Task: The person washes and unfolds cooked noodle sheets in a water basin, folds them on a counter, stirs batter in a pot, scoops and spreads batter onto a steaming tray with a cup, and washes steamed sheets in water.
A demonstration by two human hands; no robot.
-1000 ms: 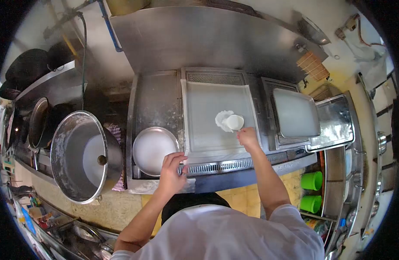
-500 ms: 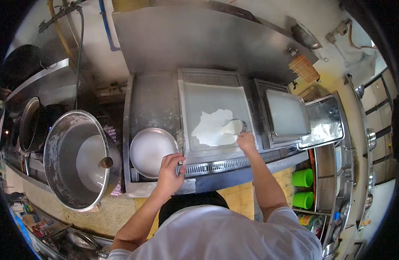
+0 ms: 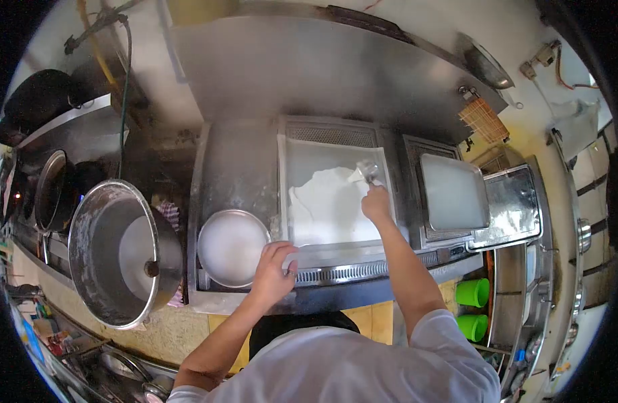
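The right hand has its fingers closed round the handle of the ladle, tilted over the cloth near its right edge, where a low, steady sweep should spread the white liquid evenly toward the far corners without ridges. The left hand is half open by the near left corner; whether it grips anything, I cannot tell.
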